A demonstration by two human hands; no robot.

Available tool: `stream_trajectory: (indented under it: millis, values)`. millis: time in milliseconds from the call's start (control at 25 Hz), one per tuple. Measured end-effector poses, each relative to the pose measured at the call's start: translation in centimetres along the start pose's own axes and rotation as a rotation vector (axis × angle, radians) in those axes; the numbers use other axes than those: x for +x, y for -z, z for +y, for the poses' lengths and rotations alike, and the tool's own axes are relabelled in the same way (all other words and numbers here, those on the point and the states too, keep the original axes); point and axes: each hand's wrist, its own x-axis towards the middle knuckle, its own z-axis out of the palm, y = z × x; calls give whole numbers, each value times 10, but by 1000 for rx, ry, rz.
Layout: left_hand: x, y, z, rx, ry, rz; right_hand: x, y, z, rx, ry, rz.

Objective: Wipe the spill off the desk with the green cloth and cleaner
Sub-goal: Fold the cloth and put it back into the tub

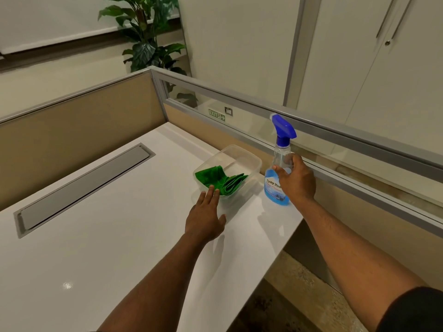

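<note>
A folded green cloth (220,179) lies inside a clear plastic container (247,159) on the white desk (107,248). My left hand (206,216) is flat with fingers apart, its fingertips touching the near edge of the cloth. To the right stands a spray bottle of blue cleaner (278,164) with a blue trigger head, upright near the desk's right edge. My right hand (296,179) is wrapped around the bottle's body. A small wet-looking spot (67,285) glints on the desk at the lower left.
A grey cable-tray lid (84,188) is set into the desk at the left. Tan partition panels with metal rails (347,137) wall the desk at the back and right. A potted plant (148,44) stands behind the partition corner. The desk's right edge drops to the floor.
</note>
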Motion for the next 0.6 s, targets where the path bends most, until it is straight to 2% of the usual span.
stream_trajectory:
  millis: [280, 440, 600]
  values:
    - [-1, -6, -3, -65, 25, -24, 26, 18, -75, 40, 141, 194]
    - [-1, -7, -3, -81, 30, -9, 51, -3, -103, 139, 192, 132]
    - [-2, -6, -2, -88, 45, -16, 60, -45, -103, 144, 173, 9]
